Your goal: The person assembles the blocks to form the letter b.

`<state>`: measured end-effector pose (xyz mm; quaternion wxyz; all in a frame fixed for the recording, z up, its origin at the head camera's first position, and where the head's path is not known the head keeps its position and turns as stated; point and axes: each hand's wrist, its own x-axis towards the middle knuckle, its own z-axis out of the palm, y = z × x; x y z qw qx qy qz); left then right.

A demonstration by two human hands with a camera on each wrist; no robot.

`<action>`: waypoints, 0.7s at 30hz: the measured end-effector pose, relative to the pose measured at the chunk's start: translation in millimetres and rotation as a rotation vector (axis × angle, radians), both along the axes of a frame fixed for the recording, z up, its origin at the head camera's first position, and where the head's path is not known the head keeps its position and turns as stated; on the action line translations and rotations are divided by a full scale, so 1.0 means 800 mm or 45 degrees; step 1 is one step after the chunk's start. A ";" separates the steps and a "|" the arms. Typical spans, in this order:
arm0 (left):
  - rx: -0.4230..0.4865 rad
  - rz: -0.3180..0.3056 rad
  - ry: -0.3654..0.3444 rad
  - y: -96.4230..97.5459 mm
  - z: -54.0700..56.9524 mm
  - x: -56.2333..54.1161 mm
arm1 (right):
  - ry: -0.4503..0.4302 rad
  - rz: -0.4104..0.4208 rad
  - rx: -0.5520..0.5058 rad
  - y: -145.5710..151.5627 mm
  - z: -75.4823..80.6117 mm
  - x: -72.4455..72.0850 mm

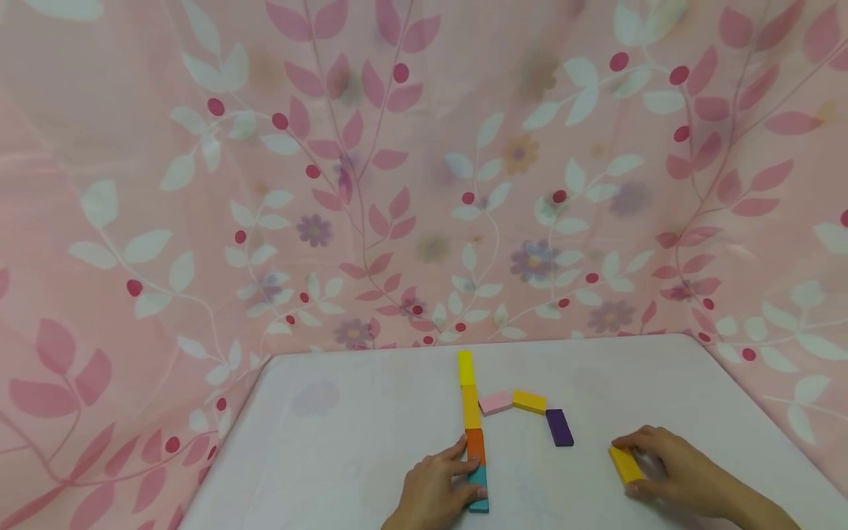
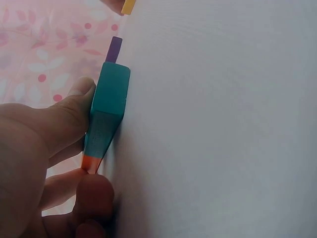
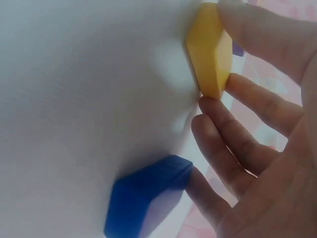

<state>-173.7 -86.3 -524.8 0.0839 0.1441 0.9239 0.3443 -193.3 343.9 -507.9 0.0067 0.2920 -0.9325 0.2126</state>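
One left hand (image 1: 430, 482), leftmost on my head feed, fingers spread and loosely bent: thumb on a flat rectangular teal block (image 1: 481, 476), fingertip against the orange block (image 1: 476, 445) joined end to end beyond it. Same line, farther out on the white-covered table (image 1: 318, 456): golden-yellow block (image 1: 471, 407), then bright-yellow block (image 1: 467, 368). Rightward I log a curve: pale-pink block (image 1: 496, 403), amber-yellow block (image 1: 529, 401), dark-purple block (image 1: 559, 428), ends meeting; whether pink touches the line, I cannot tell. Well right of purple, the right hand (image 1: 679, 471) pinches a warm-yellow rectangular block (image 1: 626, 465) by its ends, thumb against fingertips; from its wrist camera, little finger touching a deep-blue block (image 3: 148, 196).
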 end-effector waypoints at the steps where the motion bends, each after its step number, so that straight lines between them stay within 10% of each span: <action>1: 0.004 0.001 0.002 0.000 0.000 0.001 | 0.026 -0.001 -0.010 -0.001 -0.003 0.001; 8: 0.003 0.005 0.012 0.000 0.001 0.002 | 0.236 -0.067 -0.028 -0.017 -0.011 0.009; 21: 0.000 0.003 -0.020 0.001 0.002 0.000 | -0.202 -0.578 0.213 -0.084 0.009 0.019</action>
